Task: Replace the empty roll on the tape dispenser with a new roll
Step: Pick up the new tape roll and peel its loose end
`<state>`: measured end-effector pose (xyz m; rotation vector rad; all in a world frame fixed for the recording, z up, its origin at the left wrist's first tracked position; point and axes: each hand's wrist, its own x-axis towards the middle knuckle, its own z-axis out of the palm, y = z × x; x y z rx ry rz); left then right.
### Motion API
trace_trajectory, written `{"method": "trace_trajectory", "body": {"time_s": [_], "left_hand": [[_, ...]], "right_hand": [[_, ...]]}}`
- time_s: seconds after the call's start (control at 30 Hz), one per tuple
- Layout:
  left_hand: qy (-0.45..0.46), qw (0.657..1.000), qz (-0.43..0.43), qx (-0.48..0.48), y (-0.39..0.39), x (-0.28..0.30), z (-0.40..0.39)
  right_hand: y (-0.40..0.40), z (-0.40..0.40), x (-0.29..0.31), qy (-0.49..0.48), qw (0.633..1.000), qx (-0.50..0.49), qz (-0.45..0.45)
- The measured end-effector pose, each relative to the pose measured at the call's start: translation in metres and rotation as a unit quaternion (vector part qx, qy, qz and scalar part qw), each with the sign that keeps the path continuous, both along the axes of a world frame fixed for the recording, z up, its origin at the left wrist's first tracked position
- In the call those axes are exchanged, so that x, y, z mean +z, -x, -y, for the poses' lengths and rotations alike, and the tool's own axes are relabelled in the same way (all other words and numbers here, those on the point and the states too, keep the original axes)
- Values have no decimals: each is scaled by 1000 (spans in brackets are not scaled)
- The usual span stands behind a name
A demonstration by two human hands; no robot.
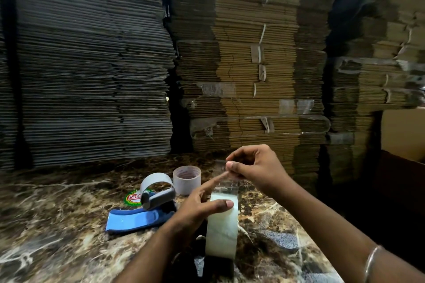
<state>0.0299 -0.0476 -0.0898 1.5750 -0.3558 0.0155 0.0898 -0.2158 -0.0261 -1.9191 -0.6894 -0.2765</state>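
A new roll of clear tape (222,232) stands on edge on the marble table (57,225). My left hand (202,204) grips the roll from the left, thumb across its top and forefinger stretched toward the loose strip. My right hand (255,167) pinches the free end of the tape (226,181) and holds it pulled up above the roll. The tape dispenser (147,209), with a blue handle and a grey roller, lies on its side to the left. Behind it stands the empty core (186,179).
Tall stacks of flattened cardboard boxes (241,76) rise like a wall right behind the table. A round green and red sticker (132,197) lies under the dispenser. A dark box edge (402,167) is at the right. A bangle is on my right wrist.
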Motion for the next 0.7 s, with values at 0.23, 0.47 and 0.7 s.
{"method": "trace_trajectory", "body": {"time_s": [0.23,0.47,0.7], "left_hand": [[1,1000,-3,-3,0,0,-1],[2,1000,3,0,1,1,-1],[35,999,-13,-17,1,0,-1]], "right_hand": [[-1,-2,0,88,991,-76,71],[7,8,-23,-111,992,-21,-63],[31,6,-84,-119,949,212,-202]]}}
